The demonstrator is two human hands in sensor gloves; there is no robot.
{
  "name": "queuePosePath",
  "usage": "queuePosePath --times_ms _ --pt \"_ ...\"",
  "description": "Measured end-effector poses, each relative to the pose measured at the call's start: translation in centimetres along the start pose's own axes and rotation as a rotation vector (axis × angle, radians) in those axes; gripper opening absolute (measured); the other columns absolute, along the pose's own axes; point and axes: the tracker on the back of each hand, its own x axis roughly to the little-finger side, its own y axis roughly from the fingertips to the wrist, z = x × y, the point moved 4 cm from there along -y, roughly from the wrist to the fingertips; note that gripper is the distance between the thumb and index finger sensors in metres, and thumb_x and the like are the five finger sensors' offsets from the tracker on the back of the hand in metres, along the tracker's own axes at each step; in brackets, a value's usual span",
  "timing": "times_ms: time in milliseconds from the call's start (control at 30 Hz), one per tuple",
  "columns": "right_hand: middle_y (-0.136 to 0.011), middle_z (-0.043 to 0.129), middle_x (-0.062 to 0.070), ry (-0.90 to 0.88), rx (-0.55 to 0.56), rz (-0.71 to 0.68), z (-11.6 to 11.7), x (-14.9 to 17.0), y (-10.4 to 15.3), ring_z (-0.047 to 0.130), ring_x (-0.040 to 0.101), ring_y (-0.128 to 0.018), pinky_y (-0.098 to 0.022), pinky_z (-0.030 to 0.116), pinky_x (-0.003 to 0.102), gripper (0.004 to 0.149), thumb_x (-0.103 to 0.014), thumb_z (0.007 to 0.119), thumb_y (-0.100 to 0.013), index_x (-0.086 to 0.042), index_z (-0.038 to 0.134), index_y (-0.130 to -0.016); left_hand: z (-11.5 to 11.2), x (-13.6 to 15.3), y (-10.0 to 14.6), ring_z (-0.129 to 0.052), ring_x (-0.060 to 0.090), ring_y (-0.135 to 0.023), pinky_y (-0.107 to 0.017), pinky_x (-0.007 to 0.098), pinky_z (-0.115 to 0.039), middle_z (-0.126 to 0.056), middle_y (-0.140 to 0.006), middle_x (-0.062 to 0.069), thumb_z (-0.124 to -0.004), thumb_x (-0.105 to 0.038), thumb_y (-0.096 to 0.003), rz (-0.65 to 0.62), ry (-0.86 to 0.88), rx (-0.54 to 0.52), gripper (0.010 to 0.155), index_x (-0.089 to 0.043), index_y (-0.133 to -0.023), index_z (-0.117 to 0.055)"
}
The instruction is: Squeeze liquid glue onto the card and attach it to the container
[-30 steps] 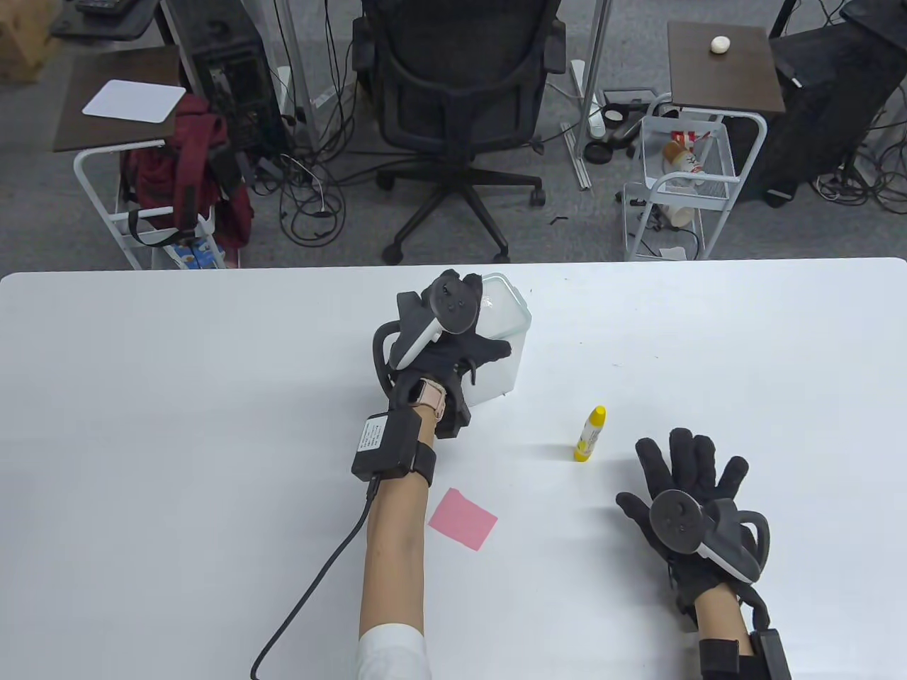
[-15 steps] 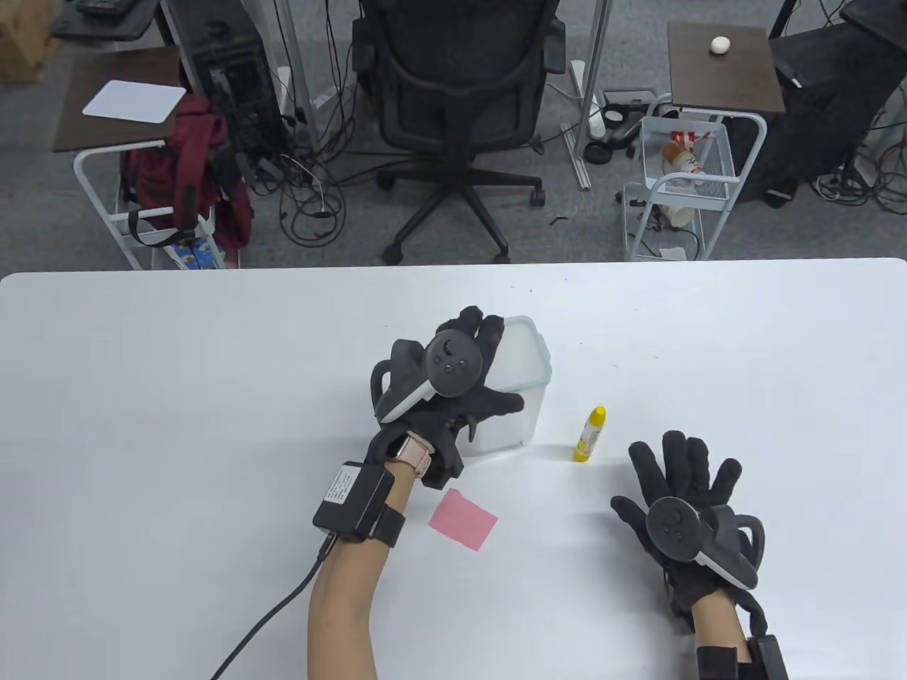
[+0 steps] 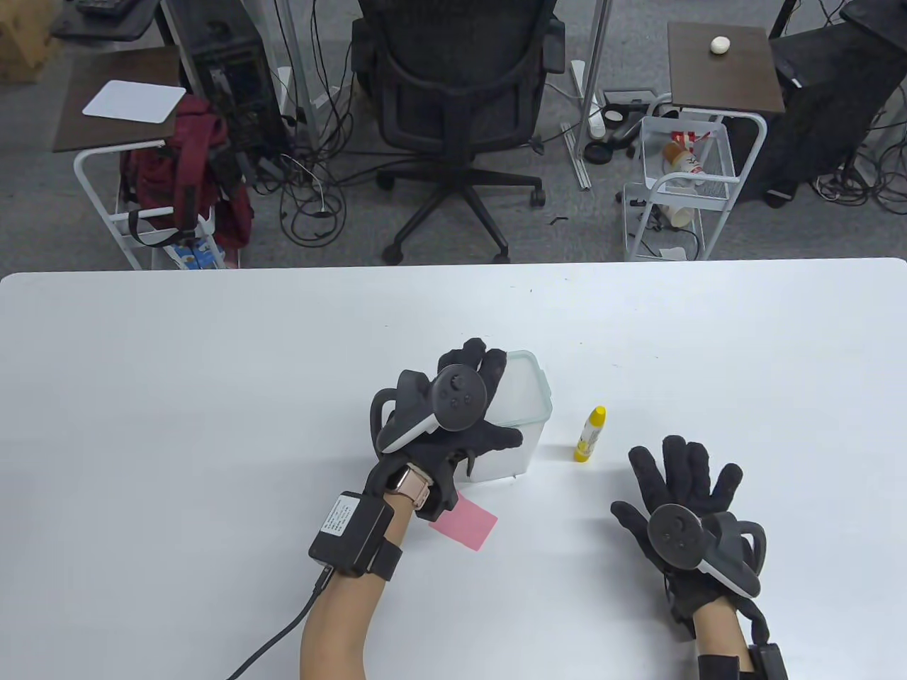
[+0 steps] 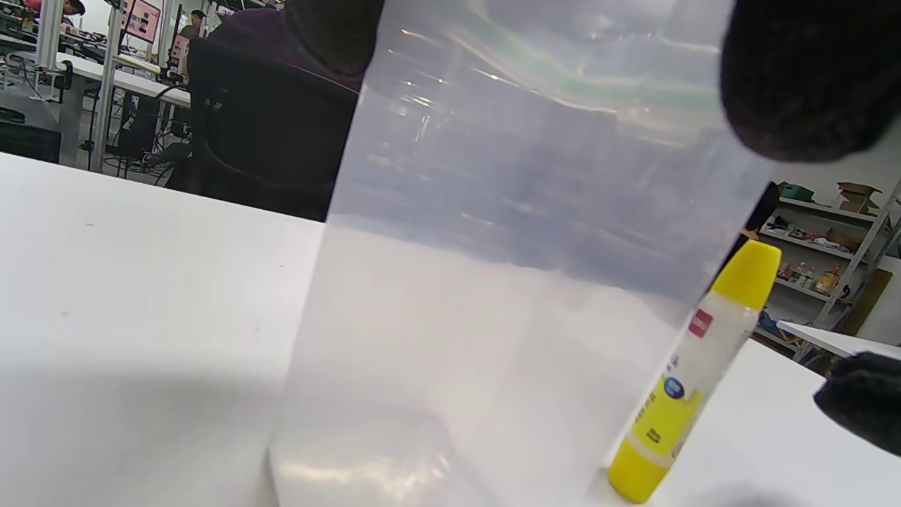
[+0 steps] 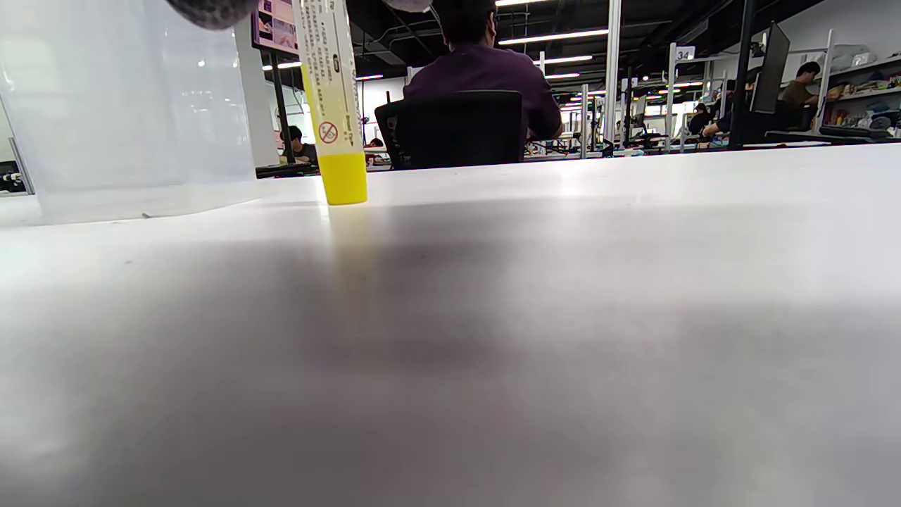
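Note:
A clear plastic container (image 3: 521,418) stands upright on the white table (image 3: 212,397). My left hand (image 3: 468,397) grips it from above and the near side; in the left wrist view my fingers (image 4: 802,77) lie over its wall (image 4: 493,282). A yellow-capped glue bottle (image 3: 590,433) stands upright just right of it and shows in the left wrist view (image 4: 693,373) and the right wrist view (image 5: 334,105). A pink card (image 3: 471,525) lies flat near my left wrist, partly under it. My right hand (image 3: 684,474) rests flat and open on the table, right of the bottle.
The table's far edge (image 3: 453,265) runs across the middle of the table view. Beyond it are an office chair (image 3: 457,106), two small carts (image 3: 680,177) and cables on the floor.
My left hand has pulled the container toward me and slightly right, down to beside the glue bottle and above the pink card. The right hand has barely moved.

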Motion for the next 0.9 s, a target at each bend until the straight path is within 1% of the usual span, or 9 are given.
queuePosePath --times_ms 100,200,267,367,500,567,667,767,900 --pt "-0.124 0.014 0.029 -0.004 -0.004 -0.001 0.1 0.0 0.0 0.018 0.057 -0.113 -0.067 0.003 0.077 0.078 -0.061 0.048 -0.060 -0.019 0.024 -0.120 -0.3 0.2 0.1 -0.043 0.032 -0.115 -0.085 0.037 -0.060 -0.027 -0.123 -0.002 -0.082 -0.074 -0.0271 0.007 0.010 0.036 0.105 -0.034 -0.111 -0.034" --pt "-0.124 0.015 0.030 -0.010 -0.008 -0.002 0.1 -0.1 0.0 0.020 0.057 -0.113 -0.068 0.003 0.077 0.078 -0.061 0.048 -0.060 -0.019 0.024 -0.120 -0.4 0.3 0.4 -0.031 0.030 -0.119 -0.087 0.044 -0.049 -0.015 -0.124 -0.003 -0.078 -0.075 -0.0288 0.007 0.009 0.061 0.105 -0.038 -0.112 -0.025" --pt "-0.124 0.017 0.030 -0.021 -0.012 -0.003 0.1 -0.1 0.0 0.021 0.057 -0.113 -0.068 0.004 0.077 0.078 -0.061 0.048 -0.060 -0.018 0.024 -0.120 0.0 0.4 1.1 -0.021 0.028 -0.120 -0.088 0.047 -0.043 -0.007 -0.123 -0.005 -0.076 -0.076 -0.0293 0.017 -0.004 0.027 0.105 -0.041 -0.111 -0.022" --pt "-0.124 0.019 0.030 -0.047 -0.011 -0.009 0.2 -0.1 0.0 0.025 0.058 -0.112 -0.068 0.006 0.077 0.077 -0.061 0.049 -0.060 -0.018 0.026 -0.120 1.0 0.8 3.1 -0.015 0.027 -0.119 -0.089 0.047 -0.039 -0.003 -0.122 -0.005 -0.073 -0.075 -0.0321 0.037 0.028 -0.053 0.103 -0.041 -0.111 -0.017" --pt "-0.124 0.022 0.031 -0.065 -0.016 -0.015 0.3 -0.1 0.0 0.029 0.058 -0.112 -0.069 0.008 0.078 0.077 -0.061 0.049 -0.060 -0.017 0.027 -0.120 0.8 2.5 7.6 -0.026 0.029 -0.118 -0.087 0.046 -0.044 -0.013 -0.123 -0.002 -0.072 -0.072 -0.0367 0.083 0.236 -0.160 0.097 -0.039 -0.112 -0.020" --pt "-0.124 0.024 0.031 -0.082 -0.021 -0.022 0.3 -0.2 -0.1 0.031 0.057 -0.111 -0.070 0.011 0.078 0.077 -0.060 0.049 -0.060 -0.017 0.028 -0.120 -0.3 3.4 9.7 -0.033 0.030 -0.118 -0.086 0.045 -0.046 -0.021 -0.124 -0.002 -0.072 -0.070 -0.0392 0.112 0.326 -0.169 0.093 -0.039 -0.112 -0.024" --pt "-0.124 0.026 0.031 -0.122 -0.033 -0.030 0.5 -0.3 -0.1 0.034 0.057 -0.111 -0.071 0.013 0.078 0.076 -0.060 0.050 -0.060 -0.016 0.030 -0.120 -2.3 4.6 12.0 -0.041 0.029 -0.116 -0.085 0.043 -0.050 -0.027 -0.124 -0.002 -0.072 -0.069 -0.0407 0.157 0.380 -0.153 0.090 -0.038 -0.112 -0.026" --pt "-0.123 0.028 0.031 -0.144 -0.035 -0.036 0.6 -0.4 -0.1 0.036 0.058 -0.110 -0.072 0.016 0.077 0.076 -0.060 0.050 -0.060 -0.016 0.030 -0.120 -4.0 5.6 13.7 -0.050 0.027 -0.115 -0.084 0.041 -0.055 -0.034 -0.124 -0.004 -0.071 -0.068 -0.0419 0.201 0.429 -0.171 0.087 -0.038 -0.112 -0.028" --pt "-0.123 0.030 0.031 -0.151 -0.041 -0.041 0.8 -0.5 0.0 0.039 0.058 -0.109 -0.073 0.022 0.077 0.076 -0.059 0.050 -0.060 -0.015 0.032 -0.120 -5.1 7.0 14.4 -0.063 0.026 -0.108 -0.080 0.039 -0.061 -0.048 -0.120 -0.004 -0.071 -0.064 -0.0437 0.224 0.541 -0.156 0.080 -0.037 -0.111 -0.037"
